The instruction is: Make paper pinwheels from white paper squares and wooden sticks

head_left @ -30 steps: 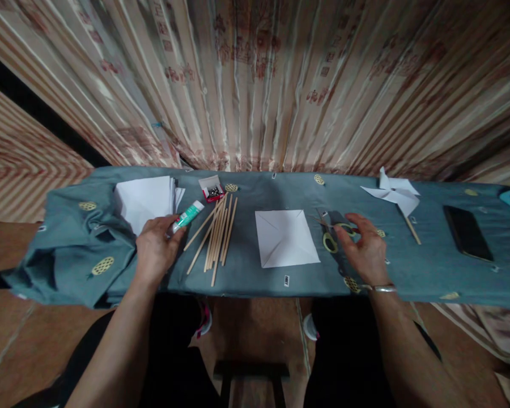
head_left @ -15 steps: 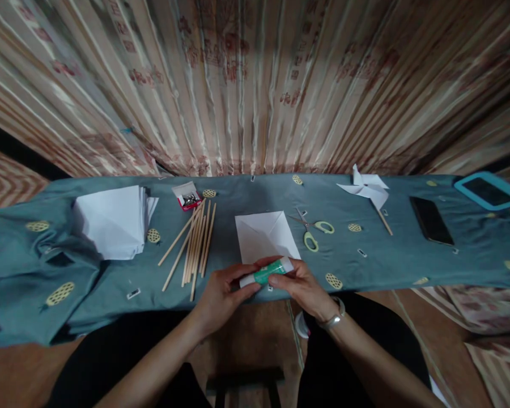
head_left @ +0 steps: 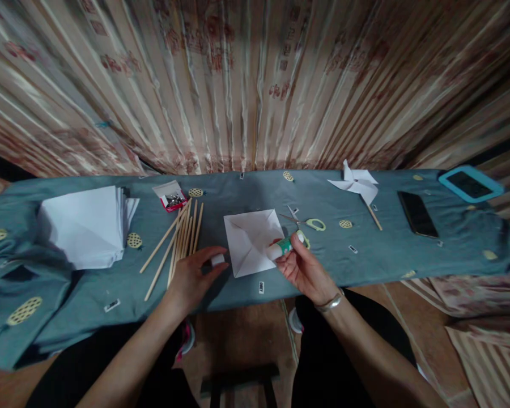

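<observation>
My right hand (head_left: 304, 266) is closed around a green and white glue stick (head_left: 283, 247), held tilted over the right side of a creased square of white paper (head_left: 249, 232). Between the thumb and fingers of my left hand (head_left: 198, 277) is the white cap (head_left: 217, 259) of the glue stick, just left of the paper. Beyond my right hand lie scissors (head_left: 313, 224) with light green handles, partly hidden by the glue stick and hand. Several wooden sticks (head_left: 170, 243) lie beside my left hand, which covers some of their near ends.
A stack of white paper (head_left: 85, 226) and a red-and-white box of metal pins (head_left: 172, 198) are on the left. Rightward lie a paper pinwheel (head_left: 359, 182) on a stick, a black phone (head_left: 417, 213) and a blue-framed tablet (head_left: 471, 183). A pleated curtain (head_left: 246, 85) hangs behind the cloth-covered table (head_left: 378, 249).
The cap has come off the glue stick. My left hand has moved left with the cap, while my right hand keeps the glue stick. The view has shifted slightly.
</observation>
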A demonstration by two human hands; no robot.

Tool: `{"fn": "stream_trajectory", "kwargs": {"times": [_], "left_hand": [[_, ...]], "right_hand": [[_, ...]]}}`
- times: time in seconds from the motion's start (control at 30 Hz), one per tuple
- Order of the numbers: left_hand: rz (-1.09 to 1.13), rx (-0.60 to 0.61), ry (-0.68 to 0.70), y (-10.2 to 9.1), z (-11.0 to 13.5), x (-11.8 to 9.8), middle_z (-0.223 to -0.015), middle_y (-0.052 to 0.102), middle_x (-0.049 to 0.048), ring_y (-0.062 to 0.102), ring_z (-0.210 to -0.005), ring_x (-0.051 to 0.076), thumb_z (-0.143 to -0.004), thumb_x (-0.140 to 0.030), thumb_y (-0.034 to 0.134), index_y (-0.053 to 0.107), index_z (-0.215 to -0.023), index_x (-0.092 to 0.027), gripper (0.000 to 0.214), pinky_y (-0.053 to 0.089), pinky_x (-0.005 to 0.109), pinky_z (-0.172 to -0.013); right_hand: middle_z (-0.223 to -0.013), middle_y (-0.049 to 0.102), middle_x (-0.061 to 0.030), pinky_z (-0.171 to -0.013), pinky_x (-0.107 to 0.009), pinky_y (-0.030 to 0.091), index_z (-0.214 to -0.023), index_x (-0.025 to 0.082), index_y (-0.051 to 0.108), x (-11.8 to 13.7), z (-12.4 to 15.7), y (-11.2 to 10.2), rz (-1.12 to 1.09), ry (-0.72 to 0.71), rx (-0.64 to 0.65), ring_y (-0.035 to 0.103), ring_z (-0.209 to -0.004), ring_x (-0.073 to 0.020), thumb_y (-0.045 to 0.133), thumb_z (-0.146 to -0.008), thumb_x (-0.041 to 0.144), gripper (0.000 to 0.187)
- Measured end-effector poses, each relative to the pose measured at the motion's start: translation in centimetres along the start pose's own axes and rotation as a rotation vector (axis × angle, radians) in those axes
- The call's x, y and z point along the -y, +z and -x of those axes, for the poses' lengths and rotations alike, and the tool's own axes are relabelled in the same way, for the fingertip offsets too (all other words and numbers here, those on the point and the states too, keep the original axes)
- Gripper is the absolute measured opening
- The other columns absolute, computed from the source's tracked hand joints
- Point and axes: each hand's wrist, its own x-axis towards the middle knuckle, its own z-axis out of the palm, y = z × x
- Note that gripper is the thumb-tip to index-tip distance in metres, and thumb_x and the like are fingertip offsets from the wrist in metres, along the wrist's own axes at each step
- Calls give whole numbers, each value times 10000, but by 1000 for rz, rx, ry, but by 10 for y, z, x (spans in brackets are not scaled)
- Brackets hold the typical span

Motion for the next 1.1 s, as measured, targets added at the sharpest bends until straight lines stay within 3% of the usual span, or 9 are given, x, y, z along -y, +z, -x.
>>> {"fn": "stream_trajectory", "kwargs": {"times": [0.2, 0.3, 0.4, 0.57, 0.7, 0.8, 0.87, 1.0, 1.1], "left_hand": [[-282, -119, 295, -5, -23, 32, -1183, 683, 99, 644, -1105, 256, -879, -242, 557, 703, -1095, -209, 263, 538, 436, -963], [-377, -123, 331, -3, -30, 40, -1207, 651, 113, 608, -1146, 273, -881, -199, 550, 685, -1118, -194, 272, 524, 480, -990], [-433, -129, 351, -3, -32, 43, -1222, 635, 121, 588, -1148, 289, -889, -201, 555, 661, -1162, -175, 294, 504, 516, -1013], [-517, -142, 402, -4, -25, 28, -1365, 553, 131, 499, -1269, 311, -908, -232, 550, 581, -1270, -169, 368, 454, 539, -1072], [-543, -171, 472, 4, -18, 6, -1355, 570, 123, 496, -1270, 281, -939, -143, 462, 597, -1241, -160, 331, 446, 497, -1079], [-499, -83, 569, 21, -14, -7, -1299, 616, 124, 518, -1238, 262, -940, -83, 415, 626, -1207, -155, 348, 463, 472, -1051], [-470, 13, 587, 34, -13, -13, -1374, 563, 153, 476, -1299, 279, -963, -145, 432, 612, -1244, -144, 334, 449, 483, -1058], [-481, 137, 518, 53, -16, -18, -1510, 413, 187, 318, -1434, 340, -970, -305, 498, 583, -1309, -187, 369, 344, 576, -1109], [-510, 164, 464, 58, -20, -17, -1539, 377, 172, 268, -1463, 342, -966, -362, 511, 562, -1333, -226, 395, 279, 605, -1131]], "right_hand": [[-711, 753, 20, -589, -123, 570, -820, 157, 719, 1, 1, 5, -119, 34, 60, 679, -578, -59, 906, -638, 326, 311], [-734, 760, 11, -614, -130, 579, -834, 164, 726, 2, 1, 5, -133, 19, 78, 686, -597, -65, 892, -664, 286, 267], [-733, 758, -13, -642, -135, 580, -915, 137, 731, 3, -2, 2, -110, 19, 66, 692, -627, -77, 893, -661, 297, 341], [-706, 745, 4, -632, -138, 572, -873, 165, 716, 7, -6, 1, -47, -6, -15, 683, -631, -79, 896, -642, 329, 335], [-664, 722, 37, -617, -143, 577, -789, 195, 701, 11, -9, 7, 53, -148, -120, 672, -593, -75, 881, -655, 346, 270], [-682, 729, 33, -612, -150, 578, -828, 193, 715, 12, -11, 13, 202, -272, -173, 677, -602, -79, 885, -637, 364, 308], [-708, 735, 32, -619, -161, 576, -850, 195, 724, 11, -14, 16, 279, -323, -184, 679, -619, -82, 896, -610, 353, 335], [-860, 750, 25, -673, -216, 578, -860, 217, 726, 7, -18, 17, 433, -413, -183, 684, -686, -96, 879, -624, 318, 299], [-842, 738, 22, -679, -243, 566, -904, 233, 724, 3, -20, 15, 559, -454, -197, 671, -681, -102, 844, -680, 338, 275]]}}
